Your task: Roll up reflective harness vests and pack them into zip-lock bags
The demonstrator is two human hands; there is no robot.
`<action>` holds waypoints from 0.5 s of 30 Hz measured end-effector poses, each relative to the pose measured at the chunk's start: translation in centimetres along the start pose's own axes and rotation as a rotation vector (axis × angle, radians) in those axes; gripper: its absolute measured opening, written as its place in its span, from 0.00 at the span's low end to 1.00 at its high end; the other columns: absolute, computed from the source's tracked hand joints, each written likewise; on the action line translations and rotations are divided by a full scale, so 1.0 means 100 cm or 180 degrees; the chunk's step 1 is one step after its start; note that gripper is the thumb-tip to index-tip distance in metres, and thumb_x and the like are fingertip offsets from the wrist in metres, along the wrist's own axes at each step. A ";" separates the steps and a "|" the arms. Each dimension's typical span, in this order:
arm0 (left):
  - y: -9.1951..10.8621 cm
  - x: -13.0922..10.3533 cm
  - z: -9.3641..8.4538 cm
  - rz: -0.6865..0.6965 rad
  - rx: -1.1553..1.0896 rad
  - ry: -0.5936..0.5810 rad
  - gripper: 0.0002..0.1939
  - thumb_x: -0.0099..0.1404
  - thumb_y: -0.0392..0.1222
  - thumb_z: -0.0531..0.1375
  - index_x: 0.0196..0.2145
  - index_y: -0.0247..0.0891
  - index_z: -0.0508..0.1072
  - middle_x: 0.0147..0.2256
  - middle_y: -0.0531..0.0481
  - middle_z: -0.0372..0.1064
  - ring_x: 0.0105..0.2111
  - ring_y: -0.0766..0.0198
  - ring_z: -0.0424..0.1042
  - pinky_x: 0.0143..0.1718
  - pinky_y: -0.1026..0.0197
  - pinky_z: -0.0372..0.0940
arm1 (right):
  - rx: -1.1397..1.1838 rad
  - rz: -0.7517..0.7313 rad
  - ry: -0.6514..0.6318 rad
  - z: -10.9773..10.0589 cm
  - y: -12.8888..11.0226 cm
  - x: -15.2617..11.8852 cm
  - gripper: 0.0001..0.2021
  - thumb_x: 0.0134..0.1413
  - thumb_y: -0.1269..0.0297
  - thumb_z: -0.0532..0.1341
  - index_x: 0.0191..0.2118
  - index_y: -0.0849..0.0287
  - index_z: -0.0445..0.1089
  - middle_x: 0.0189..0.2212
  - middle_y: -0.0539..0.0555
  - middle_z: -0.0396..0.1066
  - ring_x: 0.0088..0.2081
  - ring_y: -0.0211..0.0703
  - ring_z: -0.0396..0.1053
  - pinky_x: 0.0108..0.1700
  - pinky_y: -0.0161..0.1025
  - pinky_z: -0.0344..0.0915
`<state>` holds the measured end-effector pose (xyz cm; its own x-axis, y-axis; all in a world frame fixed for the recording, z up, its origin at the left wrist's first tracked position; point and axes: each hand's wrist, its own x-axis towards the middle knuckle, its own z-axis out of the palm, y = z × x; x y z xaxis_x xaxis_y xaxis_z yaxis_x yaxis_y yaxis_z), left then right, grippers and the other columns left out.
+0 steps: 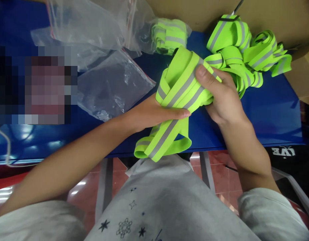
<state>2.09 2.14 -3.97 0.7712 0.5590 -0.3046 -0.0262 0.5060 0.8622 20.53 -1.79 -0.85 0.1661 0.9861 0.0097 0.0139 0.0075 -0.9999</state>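
Hands (226, 98) on strap (181, 88), white "VE" lettering (287, 152)

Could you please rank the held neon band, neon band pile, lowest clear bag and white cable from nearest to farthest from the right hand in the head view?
1. Held neon band: gripped by the right hand.
2. Neon band pile: just beyond.
3. Lowest clear bag: to its left.
4. White cable: far left edge.
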 end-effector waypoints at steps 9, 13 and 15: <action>0.007 -0.006 0.000 -0.0174 0.0335 -0.0469 0.16 0.63 0.46 0.73 0.47 0.39 0.83 0.49 0.44 0.82 0.51 0.51 0.81 0.54 0.52 0.75 | -0.0880 -0.0687 0.0254 -0.006 0.003 0.000 0.10 0.63 0.51 0.71 0.47 0.46 0.80 0.50 0.47 0.81 0.56 0.48 0.76 0.65 0.48 0.72; 0.003 -0.007 -0.006 -0.0193 0.0505 -0.1089 0.17 0.68 0.48 0.71 0.52 0.43 0.83 0.54 0.45 0.81 0.52 0.53 0.81 0.55 0.54 0.75 | -0.0953 -0.0416 -0.0109 -0.011 0.002 0.001 0.11 0.62 0.49 0.71 0.45 0.45 0.80 0.45 0.45 0.81 0.50 0.44 0.78 0.57 0.42 0.76; 0.002 -0.005 -0.009 -0.0311 0.0646 -0.1338 0.17 0.70 0.49 0.69 0.54 0.44 0.83 0.55 0.45 0.81 0.52 0.54 0.81 0.54 0.55 0.76 | -0.0468 0.0212 -0.0484 -0.012 0.002 0.002 0.12 0.61 0.46 0.71 0.42 0.47 0.80 0.40 0.46 0.82 0.45 0.45 0.80 0.50 0.41 0.80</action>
<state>1.12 2.53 -4.05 0.9555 0.1796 -0.2341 0.1518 0.3811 0.9120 21.74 -1.81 -1.08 0.0210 0.9974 -0.0693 0.1533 -0.0717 -0.9856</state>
